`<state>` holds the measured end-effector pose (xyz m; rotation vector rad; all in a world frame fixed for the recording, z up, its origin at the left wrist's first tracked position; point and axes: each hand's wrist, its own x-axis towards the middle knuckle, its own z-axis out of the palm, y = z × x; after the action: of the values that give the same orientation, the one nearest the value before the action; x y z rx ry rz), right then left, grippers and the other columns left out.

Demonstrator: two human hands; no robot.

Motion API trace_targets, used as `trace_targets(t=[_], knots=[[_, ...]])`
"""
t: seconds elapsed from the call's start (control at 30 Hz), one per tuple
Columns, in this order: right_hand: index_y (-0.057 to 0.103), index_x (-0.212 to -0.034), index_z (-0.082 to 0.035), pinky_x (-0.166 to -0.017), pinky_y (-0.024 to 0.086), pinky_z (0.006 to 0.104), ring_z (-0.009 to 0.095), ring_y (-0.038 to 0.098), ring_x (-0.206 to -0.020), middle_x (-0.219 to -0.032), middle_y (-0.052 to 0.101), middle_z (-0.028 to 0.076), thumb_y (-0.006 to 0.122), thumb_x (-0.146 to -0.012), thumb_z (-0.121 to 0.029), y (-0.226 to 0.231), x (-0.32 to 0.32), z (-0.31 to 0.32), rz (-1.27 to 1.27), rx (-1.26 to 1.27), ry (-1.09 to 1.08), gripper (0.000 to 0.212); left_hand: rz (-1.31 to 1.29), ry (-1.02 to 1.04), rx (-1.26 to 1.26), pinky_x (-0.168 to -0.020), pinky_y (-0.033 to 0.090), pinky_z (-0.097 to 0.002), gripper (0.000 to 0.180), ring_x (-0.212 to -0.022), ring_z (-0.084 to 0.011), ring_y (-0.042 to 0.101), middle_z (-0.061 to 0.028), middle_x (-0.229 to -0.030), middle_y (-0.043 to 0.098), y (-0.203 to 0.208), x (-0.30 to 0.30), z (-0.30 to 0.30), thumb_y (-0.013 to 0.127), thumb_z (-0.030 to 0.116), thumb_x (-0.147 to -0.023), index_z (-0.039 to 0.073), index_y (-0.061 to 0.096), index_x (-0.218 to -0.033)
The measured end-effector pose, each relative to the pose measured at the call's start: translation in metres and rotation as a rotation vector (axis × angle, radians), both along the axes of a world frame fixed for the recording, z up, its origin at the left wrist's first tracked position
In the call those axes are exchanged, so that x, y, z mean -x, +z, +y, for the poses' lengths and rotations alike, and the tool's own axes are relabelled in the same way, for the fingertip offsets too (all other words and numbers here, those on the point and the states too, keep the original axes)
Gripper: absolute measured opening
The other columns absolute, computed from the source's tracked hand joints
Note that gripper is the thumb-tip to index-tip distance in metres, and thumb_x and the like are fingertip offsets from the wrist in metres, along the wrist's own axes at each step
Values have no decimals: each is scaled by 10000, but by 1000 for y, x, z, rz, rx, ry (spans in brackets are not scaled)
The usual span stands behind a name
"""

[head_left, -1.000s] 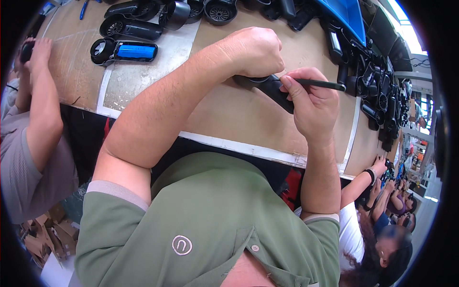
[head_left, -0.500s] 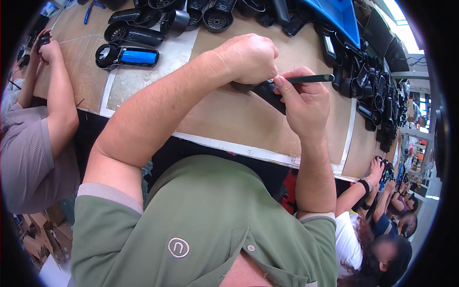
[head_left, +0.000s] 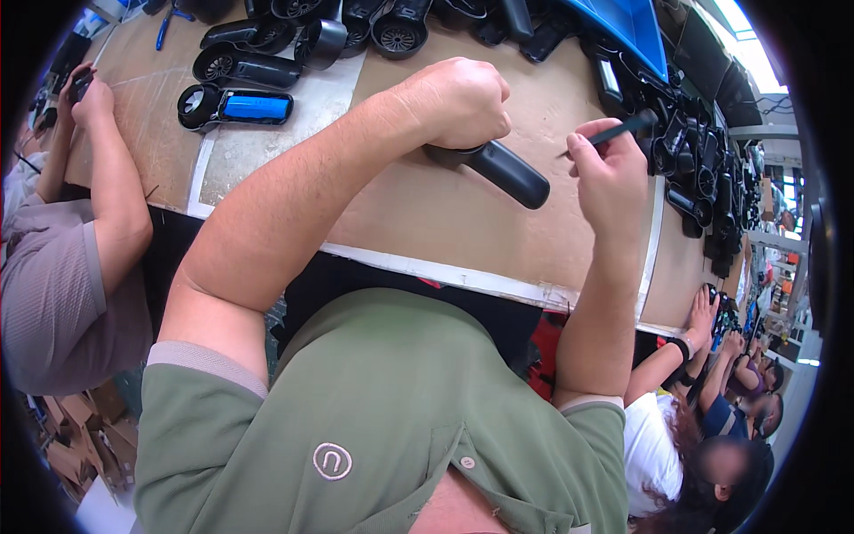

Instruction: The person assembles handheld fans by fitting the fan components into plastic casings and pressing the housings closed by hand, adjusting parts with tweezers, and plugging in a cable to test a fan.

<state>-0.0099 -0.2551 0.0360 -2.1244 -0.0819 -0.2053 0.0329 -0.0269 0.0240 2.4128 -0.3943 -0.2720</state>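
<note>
My left hand (head_left: 463,102) is closed over the wider end of a black handheld device casing (head_left: 509,174), and its fingers hide that end. The casing's smooth, rounded handle sticks out to the right and toward me, just above the table. To the right of it, my right hand (head_left: 612,173) pinches a slim dark tool that looks like a pair of tweezers (head_left: 623,130). The tool's thin point faces the casing without touching it, while its blunt end rises to the upper right, slightly blurred.
A similar casing with a blue insert (head_left: 256,108) lies on the brown-covered table (head_left: 427,214) at left. More black casings (head_left: 245,68) line the far side, and many pile up at right beside a blue bin (head_left: 633,31). Blue-handled pliers (head_left: 163,28) lie far left. Co-workers sit on both sides.
My right hand has drawn away from the casing to the right, taking the tool with it. The casing's handle now shows fully; my left hand has hardly moved.
</note>
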Motion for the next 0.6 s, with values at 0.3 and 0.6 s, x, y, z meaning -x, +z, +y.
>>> trace_targets(t=[0.3,0.6], knots=[[692,-1332,8,-717,586,335,248,726,-866,-1133,721,131,848,-952,-366,-6,22,7,-383,703,283,556,-32,-7,39,-639,533,-419,188,-618,-275,485,-108,-686,592,-2,1,0,641,139,-841,3,621,-712],[612,-1050,-20,-660,596,382,282,720,-763,-953,689,146,688,-1018,-238,-27,25,37,-259,995,437,233,65,-26,9,-750,601,-430,214,-738,-334,622,-176,-875,759,5,-2,0,667,164,-842,7,804,-891]])
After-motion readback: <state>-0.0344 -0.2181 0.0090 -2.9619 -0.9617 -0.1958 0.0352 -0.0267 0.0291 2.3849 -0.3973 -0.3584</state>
